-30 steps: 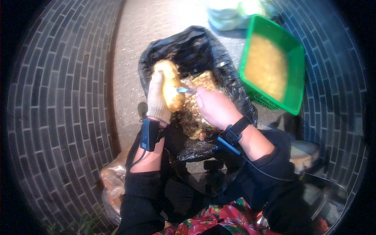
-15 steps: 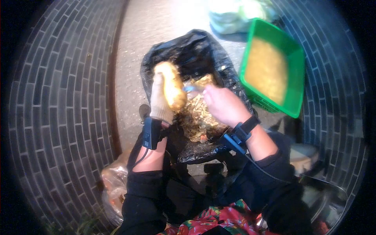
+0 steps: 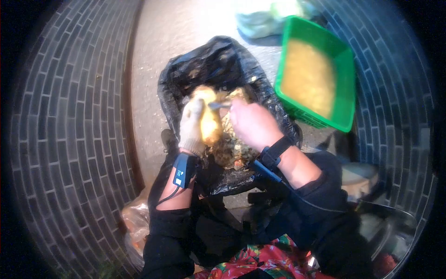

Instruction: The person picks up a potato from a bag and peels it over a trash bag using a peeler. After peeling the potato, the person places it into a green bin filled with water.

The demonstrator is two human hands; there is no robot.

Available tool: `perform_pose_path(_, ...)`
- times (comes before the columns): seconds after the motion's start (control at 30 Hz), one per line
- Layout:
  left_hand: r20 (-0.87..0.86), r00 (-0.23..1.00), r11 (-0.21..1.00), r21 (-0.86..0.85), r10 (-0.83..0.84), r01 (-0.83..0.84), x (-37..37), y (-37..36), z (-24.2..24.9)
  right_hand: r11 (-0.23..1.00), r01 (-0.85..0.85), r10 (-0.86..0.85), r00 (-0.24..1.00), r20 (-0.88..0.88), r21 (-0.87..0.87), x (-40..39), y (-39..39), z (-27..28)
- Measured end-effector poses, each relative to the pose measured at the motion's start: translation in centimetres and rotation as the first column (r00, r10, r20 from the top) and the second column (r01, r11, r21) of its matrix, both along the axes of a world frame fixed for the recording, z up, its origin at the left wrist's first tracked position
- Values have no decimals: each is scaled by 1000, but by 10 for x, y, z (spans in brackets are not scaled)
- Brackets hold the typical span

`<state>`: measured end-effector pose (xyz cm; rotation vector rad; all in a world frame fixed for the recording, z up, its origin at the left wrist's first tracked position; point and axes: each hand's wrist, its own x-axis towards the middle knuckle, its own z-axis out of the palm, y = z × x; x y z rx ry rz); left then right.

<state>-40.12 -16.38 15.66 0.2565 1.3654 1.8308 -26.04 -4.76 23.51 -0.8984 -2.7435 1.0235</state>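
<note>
A long yellow potato [image 3: 210, 126] is in my left hand [image 3: 190, 122], which wears a light knitted glove and wraps its left side. My bare right hand [image 3: 252, 122] is closed on a small peeler [image 3: 220, 105], blurred by motion, whose head lies against the upper part of the potato. Both hands are over a black plastic bag [image 3: 219, 60], spread open and holding a heap of peelings [image 3: 232, 149].
To the right stands a green crate [image 3: 347, 88] with yellow potatoes [image 3: 309, 76] inside. Behind it lies a bag of pale green vegetables [image 3: 260, 21]. A clear plastic bag [image 3: 135, 223] is at lower left, a round wooden block [image 3: 361, 179] at lower right. Brick surfaces flank both sides.
The potato and my left hand have moved lower and turned more upright. My right hand has shifted left, bringing the peeler onto the potato. The surroundings have slid slightly left in view.
</note>
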Motion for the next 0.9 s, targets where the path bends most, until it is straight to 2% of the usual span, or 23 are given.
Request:
perform_pose_path(0.07, 162, 983, 990, 101, 81, -99, -5, -1, 1, 990, -136, 137, 989, 58, -30, 4, -10, -12)
perform_pose_path(0.1, 15, 999, 997, 66, 47, -48, -13, -3, 4, 983, -183, 184, 979, 86, -24, 4, -12, -7)
perform_pose_path(0.13, -19, 998, 998, 33, 59, -59, -18, -3, 4, 983, -182, 183, 979, 86, -26, 4, -10, -7)
perform_pose_path(0.2, 101, 988, 988, 82, 121, -129, -14, 0, 9, 991, -96, 103, 991, 82, -92, -1, -1, -6)
perform_pose_path(0.23, 92, 992, 994, 62, 81, -87, -15, -2, 9, 991, -102, 109, 991, 80, -90, -2, 2, -3)
perform_pose_path(0.27, 85, 996, 998, 40, 41, -44, -14, -4, 10, 995, -17, 16, 1000, -14, -95, -1, 6, 2)
perform_pose_path(0.3, -20, 998, 996, 69, -64, 65, -9, -1, 13, 992, 68, -79, 991, -105, -108, 0, 9, 5)
perform_pose_path(0.33, -87, 996, 998, 64, -24, 29, -3, 1, 11, 992, 66, -77, 992, -104, -108, -1, 11, 3)
perform_pose_path(0.4, -50, 993, 993, 48, -108, 110, 3, 0, 16, 991, 93, -112, 970, -216, -97, -3, 15, -4)
perform_pose_path(0.53, 54, 992, 991, 79, -114, 109, 7, 0, 16, 992, 62, -86, 970, -229, -109, -5, 10, -2)
perform_pose_path(0.6, 284, 953, 983, 172, -108, 60, 7, -5, 14, 993, 53, -75, 975, -208, -105, -6, 7, -1)
perform_pose_path(0.7, 325, 942, 993, 108, -82, 49, 7, -8, 13, 994, 41, -60, 981, -186, -104, -7, 6, -1)
perform_pose_path(0.8, 374, 922, 990, 128, -101, 57, 7, -11, 14, 993, 51, -70, 981, -181, -107, -6, 2, -5)
perform_pose_path(0.9, 303, 952, 996, 85, -53, 28, 4, -7, 9, 989, 79, -98, 982, -162, -122, -6, -3, 0)
